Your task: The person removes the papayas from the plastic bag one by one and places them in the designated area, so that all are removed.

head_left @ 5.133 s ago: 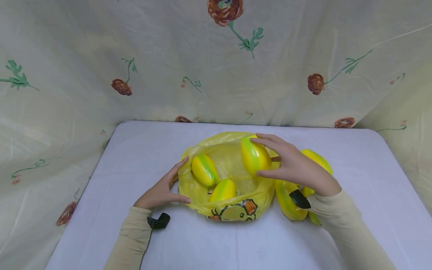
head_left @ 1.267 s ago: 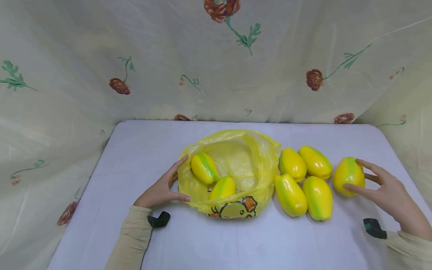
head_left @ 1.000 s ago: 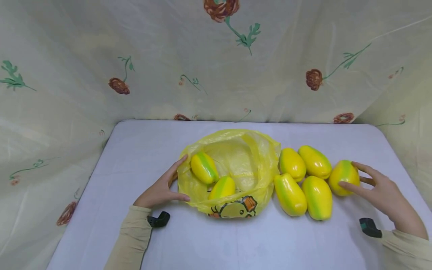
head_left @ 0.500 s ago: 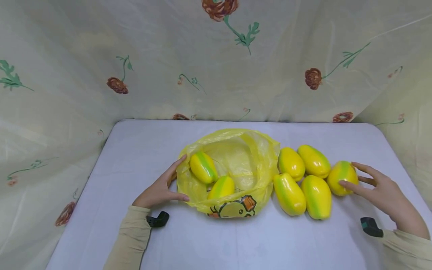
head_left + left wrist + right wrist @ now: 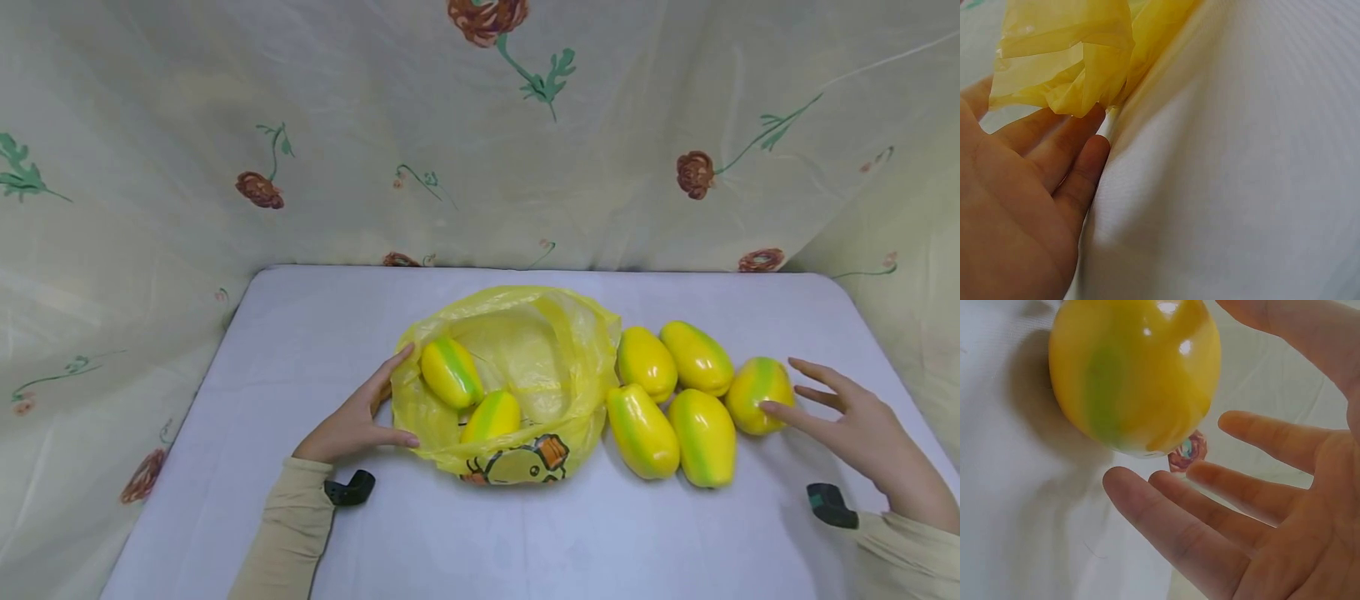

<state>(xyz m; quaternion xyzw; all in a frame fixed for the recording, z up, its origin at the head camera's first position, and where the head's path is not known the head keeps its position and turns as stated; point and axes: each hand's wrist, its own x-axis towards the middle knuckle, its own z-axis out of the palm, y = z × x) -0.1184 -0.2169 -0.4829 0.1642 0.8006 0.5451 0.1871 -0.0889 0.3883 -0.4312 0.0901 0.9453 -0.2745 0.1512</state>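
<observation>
My right hand point(image 5: 862, 421) is at the right, fingers spread, just beside the rightmost yellow papaya point(image 5: 760, 396) with a green stripe. The right wrist view shows a gap between the fingertips and this papaya point(image 5: 1135, 375). My left hand point(image 5: 360, 417) rests against the left side of a yellow plastic bag point(image 5: 525, 333), its fingers fairly straight at the edge. In the left wrist view the fingers point(image 5: 1072, 140) touch the crumpled bag point(image 5: 1072, 56). Inside the wide-mouthed bag lie two papayas, one at the left point(image 5: 452, 372) and one nearer the front point(image 5: 492, 417).
Several more papayas point(image 5: 643, 432) lie grouped on the white-covered table point(image 5: 525, 542), between the bag and the rightmost one. A cartoon face is printed on the bag's front. Flowered cloth point(image 5: 345, 125) hangs behind the table and at its sides.
Earlier, my right hand held a papaya over the bag. It then set this papaya down at the group's right end, let go and drew slightly right. The left hand has stayed at the bag.
</observation>
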